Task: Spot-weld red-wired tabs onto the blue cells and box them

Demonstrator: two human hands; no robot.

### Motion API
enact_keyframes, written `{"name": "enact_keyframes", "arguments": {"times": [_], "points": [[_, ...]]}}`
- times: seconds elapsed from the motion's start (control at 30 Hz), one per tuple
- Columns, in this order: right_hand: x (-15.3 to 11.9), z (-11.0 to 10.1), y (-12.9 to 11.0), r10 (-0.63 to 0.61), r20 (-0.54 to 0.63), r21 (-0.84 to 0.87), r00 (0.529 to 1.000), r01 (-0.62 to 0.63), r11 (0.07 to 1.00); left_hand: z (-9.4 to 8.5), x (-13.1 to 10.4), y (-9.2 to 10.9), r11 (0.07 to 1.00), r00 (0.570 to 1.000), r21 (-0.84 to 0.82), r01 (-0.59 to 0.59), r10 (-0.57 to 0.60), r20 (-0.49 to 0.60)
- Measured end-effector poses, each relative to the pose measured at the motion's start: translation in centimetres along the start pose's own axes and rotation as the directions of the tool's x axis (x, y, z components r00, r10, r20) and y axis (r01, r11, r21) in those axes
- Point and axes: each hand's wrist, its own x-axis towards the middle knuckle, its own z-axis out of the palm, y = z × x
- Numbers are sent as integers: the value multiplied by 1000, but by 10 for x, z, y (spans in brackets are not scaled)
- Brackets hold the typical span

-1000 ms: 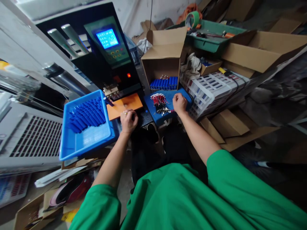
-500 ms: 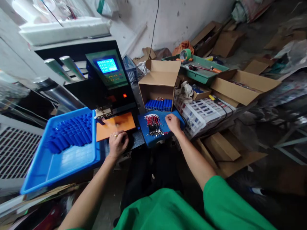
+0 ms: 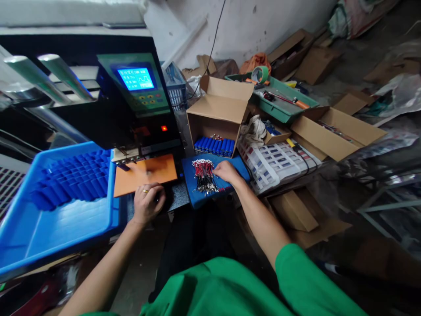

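Largest item: a black boxy machine (image 3: 82, 125) with a lit blue screen (image 3: 135, 78), ahead and to the left. Next, a shallow blue plastic tray (image 3: 62, 232) sat at far left; blue cylinders (image 3: 75, 180) filled its farther part, the near part bare. An open brown cardboard box (image 3: 220, 107) stood right of the machine, with more blue cylinders (image 3: 215, 145) stacked in its mouth. Just in front of it was a flat blue surface (image 3: 194, 197); left of that, a flat orange board (image 3: 138, 180) lay under the machine's head.

Hands: left hand (image 3: 149, 202) was loosely curled at the board's near edge, thumb toward the fingers; couldn't tell if anything was inside. Right hand (image 3: 227, 172) was over the blue surface, thumb and fingertips drawn together; couldn't tell if a strand was pinched.

Smallest: a bundle of thin red-and-black wires with white ends (image 3: 204, 173), on the blue surface between the hands. Key relation: bundle lay directly left of the right fingertips, which met its right edge near the white ends. Right hand was clearly nearer; left was well apart. Long axis ran far to near, white ends farthest, black lengths toward the person.
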Motion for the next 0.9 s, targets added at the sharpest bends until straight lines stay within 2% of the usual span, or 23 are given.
{"name": "enact_keyframes", "arguments": {"times": [0.13,0.23,0.37,0.5,0.63,0.7,0.77,0.83,0.9], "points": [[1,3,5,-20,-18,39,1000,20,999,-1,0,1,1000,1000,-9,5,-5,-2],[0,6,13,-20,-60,247,998,35,968,-1,0,0,999,999,-4,-39,39,-25],[-2,12,22,6,-118,553,993,60,831,-2,0,-2,992,992,38,-119,120,-45],[-6,12,19,71,-162,704,984,65,707,-2,1,-4,985,984,57,-164,167,-62],[-18,-6,0,128,-262,811,957,146,567,-4,2,-5,988,986,-17,-150,149,-70],[-28,-17,-15,113,-332,828,937,232,511,-7,3,1,989,991,-101,-106,96,-93],[-40,-24,-34,60,-366,845,929,304,441,-12,7,16,972,992,-235,-3,-27,-127],[-52,-23,-56,-1,-364,867,931,339,365,-19,14,40,894,970,-423,150,-217,-114],[-63,-12,-78,-40,-334,893,942,330,305,-25,24,67,758,928,-581,297,-372,-10]]}}
